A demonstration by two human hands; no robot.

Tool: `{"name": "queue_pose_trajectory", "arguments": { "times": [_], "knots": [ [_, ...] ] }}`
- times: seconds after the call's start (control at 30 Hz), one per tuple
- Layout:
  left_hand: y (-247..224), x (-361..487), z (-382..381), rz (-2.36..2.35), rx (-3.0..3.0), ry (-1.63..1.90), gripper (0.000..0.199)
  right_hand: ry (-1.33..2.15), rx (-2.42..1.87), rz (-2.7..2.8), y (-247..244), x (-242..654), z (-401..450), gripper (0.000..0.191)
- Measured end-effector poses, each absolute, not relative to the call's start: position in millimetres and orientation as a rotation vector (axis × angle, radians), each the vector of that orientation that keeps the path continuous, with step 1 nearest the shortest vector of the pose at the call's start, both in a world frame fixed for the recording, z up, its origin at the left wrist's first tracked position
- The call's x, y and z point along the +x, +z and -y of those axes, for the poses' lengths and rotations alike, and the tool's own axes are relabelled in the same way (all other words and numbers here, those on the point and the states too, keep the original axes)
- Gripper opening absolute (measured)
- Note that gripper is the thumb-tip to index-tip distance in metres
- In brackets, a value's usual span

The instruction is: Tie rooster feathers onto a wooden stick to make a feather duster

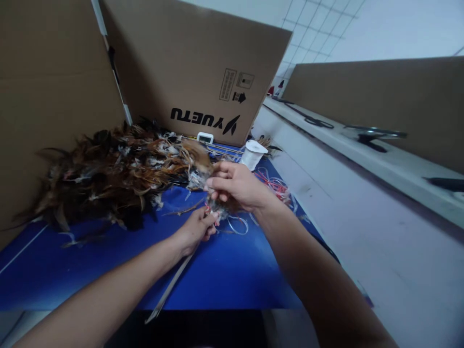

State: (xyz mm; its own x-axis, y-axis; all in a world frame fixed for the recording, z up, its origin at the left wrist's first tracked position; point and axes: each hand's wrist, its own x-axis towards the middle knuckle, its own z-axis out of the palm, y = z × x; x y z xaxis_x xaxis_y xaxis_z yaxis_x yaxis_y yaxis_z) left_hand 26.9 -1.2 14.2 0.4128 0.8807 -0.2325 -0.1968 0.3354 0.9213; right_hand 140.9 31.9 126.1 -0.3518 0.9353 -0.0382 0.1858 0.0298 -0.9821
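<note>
My left hand (199,226) is closed around a thin pale stick (169,291), whose lower end slants down past the table's front edge. Grey-brown fluffy feathers (219,208) sit at the stick's upper end, just above my left fingers, with bits of red and white there too small to name. Just above it, my right hand (237,186) pinches a brown feather (195,153) at its pale, downy base. The feather's tip points up and left. My right fingers partly cover the feathers on the stick.
A large heap of brown and black feathers (108,176) covers the left of the blue table (232,270). Behind stand a cardboard box (195,63), a small white digital display (205,138) and a white spool (253,153). Red and clear strands (277,186) lie right. Scissors (319,122) rest on a ledge.
</note>
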Motion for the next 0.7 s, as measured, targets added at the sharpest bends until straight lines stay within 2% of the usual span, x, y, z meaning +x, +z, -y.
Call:
{"name": "queue_pose_trajectory", "arguments": {
  "times": [0.2,0.43,0.7],
  "knots": [
    [18.8,21.6,-4.8,-0.832,0.910,0.896,0.030,1.415,-1.043,1.311,89.9,175.8,-0.5,0.023],
    [22.9,17.0,-12.5,-0.845,0.877,0.914,0.029,1.352,-1.159,1.120,31.6,190.6,23.6,0.019],
    [27.4,15.9,-9.8,-0.751,0.854,0.888,0.025,1.493,-1.174,0.991,17.8,179.6,11.8,0.023]
  ]
}}
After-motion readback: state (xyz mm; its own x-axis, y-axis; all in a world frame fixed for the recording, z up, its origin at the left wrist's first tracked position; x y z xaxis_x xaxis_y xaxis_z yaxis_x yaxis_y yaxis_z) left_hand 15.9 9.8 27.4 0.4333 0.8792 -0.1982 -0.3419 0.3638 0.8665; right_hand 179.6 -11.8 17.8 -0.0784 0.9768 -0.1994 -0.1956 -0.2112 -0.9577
